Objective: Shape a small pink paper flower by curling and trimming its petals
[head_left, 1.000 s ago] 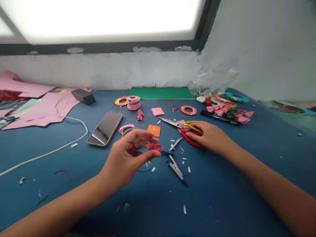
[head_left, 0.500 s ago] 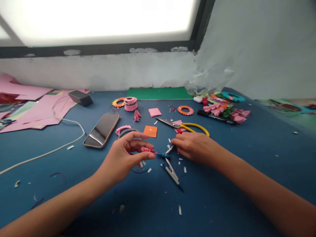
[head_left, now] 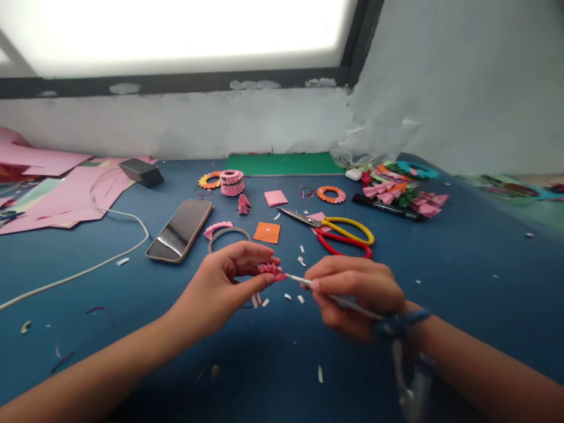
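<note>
My left hand pinches a small pleated pink paper piece between thumb and fingers. My right hand grips one white leg of a drawing compass, its thin metal tip at the edge of the pink paper. The compass's blue joint and its other leg hang beside my right wrist, blurred by motion. Behind my left fingers, partly covered, lies a grey ring. Beyond my right hand rest scissors with one yellow and one red handle.
A phone, a black block and a white cable are on the left. An orange paper square, a pink square and paper rings lie ahead. Folded paper pieces and a black marker sit at the right.
My right hand has picked up the compass from the table and brought its tip to the pink paper. The red scissor handle is now uncovered. My left hand has barely moved.
</note>
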Demonstrator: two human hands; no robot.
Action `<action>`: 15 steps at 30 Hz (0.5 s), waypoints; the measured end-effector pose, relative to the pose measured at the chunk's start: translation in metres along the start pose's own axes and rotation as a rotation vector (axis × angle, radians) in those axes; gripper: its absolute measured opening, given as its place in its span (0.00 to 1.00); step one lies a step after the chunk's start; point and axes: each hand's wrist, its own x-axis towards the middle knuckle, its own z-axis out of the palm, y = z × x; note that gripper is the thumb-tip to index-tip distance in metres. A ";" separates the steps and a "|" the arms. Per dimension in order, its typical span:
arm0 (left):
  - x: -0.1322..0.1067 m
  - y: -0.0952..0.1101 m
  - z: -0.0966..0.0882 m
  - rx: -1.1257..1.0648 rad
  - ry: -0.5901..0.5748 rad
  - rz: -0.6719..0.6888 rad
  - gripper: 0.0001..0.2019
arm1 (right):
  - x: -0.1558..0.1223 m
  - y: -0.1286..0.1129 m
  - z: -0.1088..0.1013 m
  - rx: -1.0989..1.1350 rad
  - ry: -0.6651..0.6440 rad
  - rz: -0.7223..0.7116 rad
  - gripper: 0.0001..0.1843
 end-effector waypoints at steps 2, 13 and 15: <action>-0.001 0.001 0.001 -0.001 0.004 -0.031 0.12 | -0.002 -0.003 0.005 0.025 -0.033 -0.022 0.11; -0.003 0.007 0.006 -0.188 -0.077 -0.167 0.13 | -0.005 -0.005 0.006 -0.053 -0.011 0.024 0.09; -0.004 0.007 0.007 -0.198 -0.058 -0.139 0.12 | -0.005 -0.007 0.007 -0.082 0.004 0.023 0.09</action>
